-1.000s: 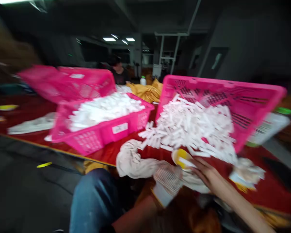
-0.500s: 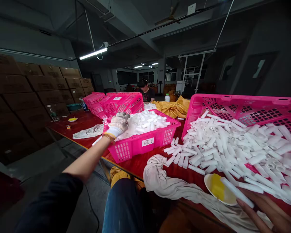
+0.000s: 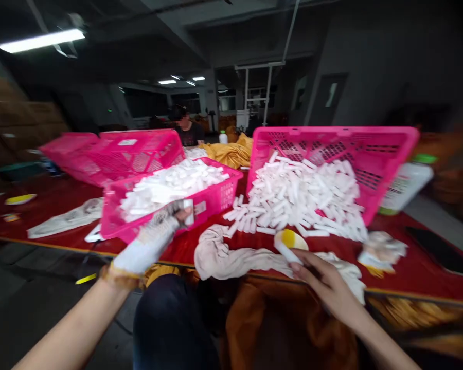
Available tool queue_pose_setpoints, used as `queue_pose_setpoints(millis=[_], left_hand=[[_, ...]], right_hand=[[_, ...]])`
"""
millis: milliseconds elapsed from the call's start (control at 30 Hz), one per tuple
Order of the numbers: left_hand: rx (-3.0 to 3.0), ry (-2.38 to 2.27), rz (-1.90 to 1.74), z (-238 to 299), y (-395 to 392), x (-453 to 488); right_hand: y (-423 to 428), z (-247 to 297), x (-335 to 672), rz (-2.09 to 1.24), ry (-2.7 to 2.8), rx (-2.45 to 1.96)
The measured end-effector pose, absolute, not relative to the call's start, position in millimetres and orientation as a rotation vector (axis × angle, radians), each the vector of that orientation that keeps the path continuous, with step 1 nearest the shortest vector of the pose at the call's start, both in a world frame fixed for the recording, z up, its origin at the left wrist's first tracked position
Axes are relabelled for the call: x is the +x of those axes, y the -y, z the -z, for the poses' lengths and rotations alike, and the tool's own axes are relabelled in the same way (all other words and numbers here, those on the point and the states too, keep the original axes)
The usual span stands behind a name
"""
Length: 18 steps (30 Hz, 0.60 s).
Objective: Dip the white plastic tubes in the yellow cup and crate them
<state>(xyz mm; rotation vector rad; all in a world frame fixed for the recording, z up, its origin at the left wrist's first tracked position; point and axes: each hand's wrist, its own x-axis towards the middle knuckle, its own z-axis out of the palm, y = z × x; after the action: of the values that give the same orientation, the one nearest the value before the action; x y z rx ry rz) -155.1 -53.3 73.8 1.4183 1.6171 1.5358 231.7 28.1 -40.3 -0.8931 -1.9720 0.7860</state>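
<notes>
My left hand [image 3: 158,231], in a white work glove with bare fingertips, is closed on a short white tube [image 3: 189,212] in front of the pink basket [image 3: 216,203]. Bare and ungloved, my right hand [image 3: 326,282] pinches another white tube [image 3: 289,253] between thumb and fingers. That tube slants across the near rim of a small white dish [image 3: 301,242] holding a yellow piece [image 3: 287,237]; whether they touch I cannot tell. White tubes fill the left basket. A larger heap of tubes [image 3: 304,190] spills from a tipped pink basket [image 3: 386,154] onto the red table.
A twisted whitish cloth [image 3: 235,261] lies along the table's near edge. To the right are a crumpled glove [image 3: 381,251], a dark flat object [image 3: 443,249] and a white jug [image 3: 407,185]. More pink baskets [image 3: 139,154] stand at left. A person [image 3: 189,131] sits across the table.
My left hand has come out of the left basket, toward me, with a tube in it. My right hand still holds its tube at the dish. The view has swung right.
</notes>
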Motion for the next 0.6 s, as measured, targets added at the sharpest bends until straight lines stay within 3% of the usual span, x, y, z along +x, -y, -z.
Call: queue_pose_setpoints(millis=[200,467,600], left_hand=[[1.448,-1.337,-1.053,-19.7,58.1,-36.5],[1.661,-1.269,-0.975,-11.8,48.0,-23.3],[1.819,-1.060,-0.653,-15.7,57.8,-17.1]], right_hand=[[6.0,15.6,222.1,-0.950,1.933,-0.824],[13.9,7.7,250.1,-0.657,2.214,-0.779],[20.0,10.2,257.8,-0.570,2.427,-0.685]])
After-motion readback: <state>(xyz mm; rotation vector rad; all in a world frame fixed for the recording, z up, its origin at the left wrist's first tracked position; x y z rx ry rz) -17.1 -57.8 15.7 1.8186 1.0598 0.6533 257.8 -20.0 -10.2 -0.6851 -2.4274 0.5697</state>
